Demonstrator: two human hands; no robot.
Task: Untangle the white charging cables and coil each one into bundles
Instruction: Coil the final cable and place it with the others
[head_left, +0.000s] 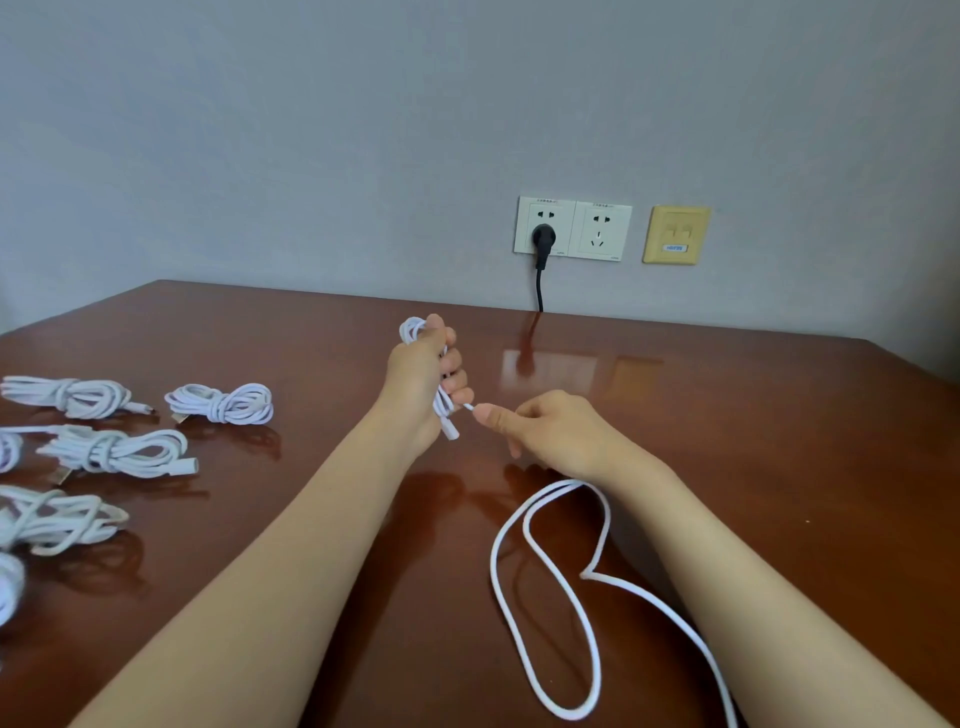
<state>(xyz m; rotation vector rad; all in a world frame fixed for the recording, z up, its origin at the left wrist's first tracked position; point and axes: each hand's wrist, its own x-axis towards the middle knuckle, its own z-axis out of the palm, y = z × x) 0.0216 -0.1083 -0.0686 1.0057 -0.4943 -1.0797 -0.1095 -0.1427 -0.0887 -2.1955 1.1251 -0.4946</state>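
My left hand (423, 382) grips a folded coil of white charging cable (412, 330) upright above the middle of the table; loops stick out over my fist and a connector end hangs below it. My right hand (540, 428) pinches the same cable just right of the coil, thumb on top. From under my right wrist the loose rest of the cable (545, 597) lies on the table in long loops and runs off the bottom edge. Several tied white cable bundles (221, 404) lie at the left.
The brown glossy table (753, 415) meets a grey wall at the back. On the wall are two white sockets (571, 228), one with a black plug (543, 240) whose cord drops behind the table, and a yellow data plate (675, 235).
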